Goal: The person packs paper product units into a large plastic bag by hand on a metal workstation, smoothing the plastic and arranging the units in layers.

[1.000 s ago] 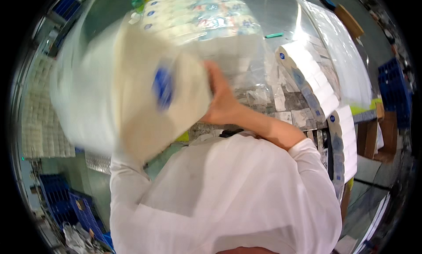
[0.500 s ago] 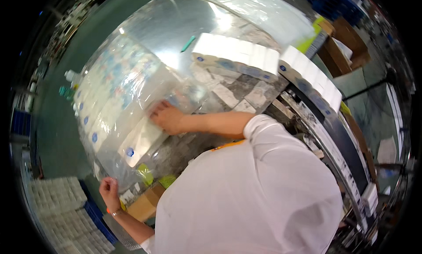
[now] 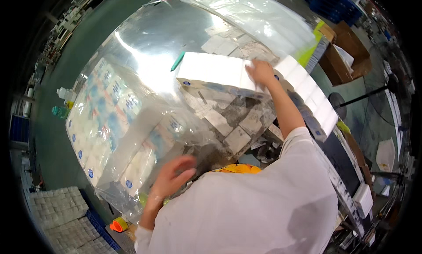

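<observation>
Metal tabletop (image 3: pixel 180 27): upper frame.
Left hand (image 3: pixel 168 179): lower centre, fingers parted.
Right hand (image 3: pixel 262 73): at white pack (image 3: pixel 213 68), upper centre; grip indeterminable.

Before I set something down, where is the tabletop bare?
Shiny metal tabletop lies bare between the clear plastic bag of white packs, the slim green marker and the translucent plastic sheets. Crowded: around the right hand, at two long white packs.

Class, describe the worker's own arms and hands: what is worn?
The left hand and right hand wear no gloves; the forearms are bare. Loose, plain white sleeves end above them. Any band at the left wrist is too blurred to tell.
</observation>
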Demonstrator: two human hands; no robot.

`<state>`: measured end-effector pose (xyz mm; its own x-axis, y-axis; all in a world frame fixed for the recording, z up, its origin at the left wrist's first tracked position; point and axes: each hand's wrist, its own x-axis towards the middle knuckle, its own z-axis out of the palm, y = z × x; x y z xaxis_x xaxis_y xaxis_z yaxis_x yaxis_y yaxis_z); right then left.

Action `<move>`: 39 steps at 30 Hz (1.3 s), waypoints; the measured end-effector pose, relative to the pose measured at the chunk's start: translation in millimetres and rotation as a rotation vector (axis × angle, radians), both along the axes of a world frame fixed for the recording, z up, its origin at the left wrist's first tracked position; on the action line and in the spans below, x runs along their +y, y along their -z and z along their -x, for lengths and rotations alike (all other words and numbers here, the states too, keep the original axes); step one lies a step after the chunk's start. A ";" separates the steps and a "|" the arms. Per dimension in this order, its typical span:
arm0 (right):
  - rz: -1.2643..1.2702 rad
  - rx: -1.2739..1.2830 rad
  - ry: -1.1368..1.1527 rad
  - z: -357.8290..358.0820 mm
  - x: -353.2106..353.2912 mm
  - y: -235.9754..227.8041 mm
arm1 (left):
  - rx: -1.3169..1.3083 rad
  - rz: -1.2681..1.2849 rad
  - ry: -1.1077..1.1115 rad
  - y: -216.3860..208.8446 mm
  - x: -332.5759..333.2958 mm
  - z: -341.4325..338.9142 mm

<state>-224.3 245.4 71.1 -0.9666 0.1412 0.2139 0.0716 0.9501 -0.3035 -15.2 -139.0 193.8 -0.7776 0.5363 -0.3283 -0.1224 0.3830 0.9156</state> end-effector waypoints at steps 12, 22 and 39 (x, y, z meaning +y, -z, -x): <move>1.521 -0.097 0.085 -96.1 -88.2 70.0 | -0.416 -0.329 -0.692 182.9 99.0 76.9; 1.947 -0.668 0.007 -125.3 -84.6 -68.0 | -0.712 -0.452 -0.480 12.6 106.6 75.9; 1.673 0.130 -0.499 -223.3 -97.6 -123.1 | 1.047 1.055 -0.321 4.8 -84.3 -108.7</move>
